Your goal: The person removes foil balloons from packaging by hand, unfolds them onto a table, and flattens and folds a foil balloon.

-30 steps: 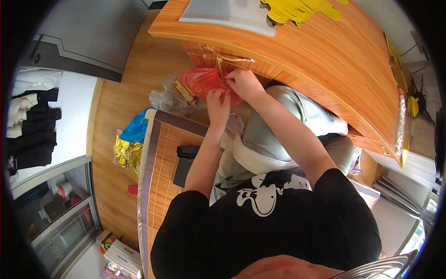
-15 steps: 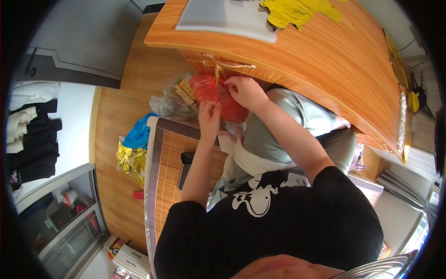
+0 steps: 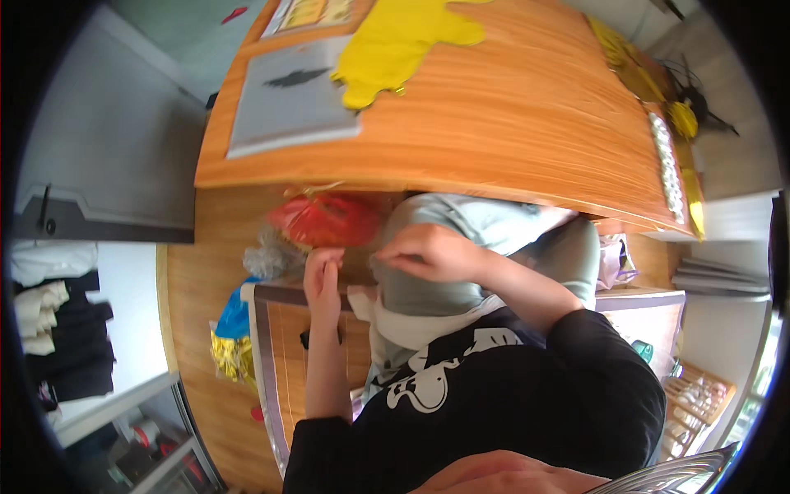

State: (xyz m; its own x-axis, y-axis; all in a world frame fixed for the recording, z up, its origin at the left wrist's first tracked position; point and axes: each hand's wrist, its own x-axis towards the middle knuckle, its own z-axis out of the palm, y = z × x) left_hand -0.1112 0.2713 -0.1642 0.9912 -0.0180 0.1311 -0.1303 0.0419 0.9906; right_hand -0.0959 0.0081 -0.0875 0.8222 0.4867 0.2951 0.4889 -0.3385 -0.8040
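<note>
A red plastic bag (image 3: 325, 218) hangs below the front edge of the wooden desk, blurred by motion. My left hand (image 3: 323, 280) is just on the near side of it, fingers pinched together. Over my knee, to the right of the bag, my right hand (image 3: 432, 253) is closed, thumb and fingers pressed together and pointing left. A gap separates the two hands. Whatever either pinch holds, if anything, is too small or blurred to make out.
On the desk top (image 3: 494, 107) lie a yellow cut-out sheet (image 3: 403, 45) and a grey-white flat pack (image 3: 280, 103). A clear crumpled bag (image 3: 271, 255), a blue bag (image 3: 234, 311) and gold foil (image 3: 230, 354) are on the floor at left. Beneath me is a wooden-slatted seat (image 3: 284, 354).
Both hands have come away from the red bag towards my body. My head view has shifted, so more of the desk top shows.
</note>
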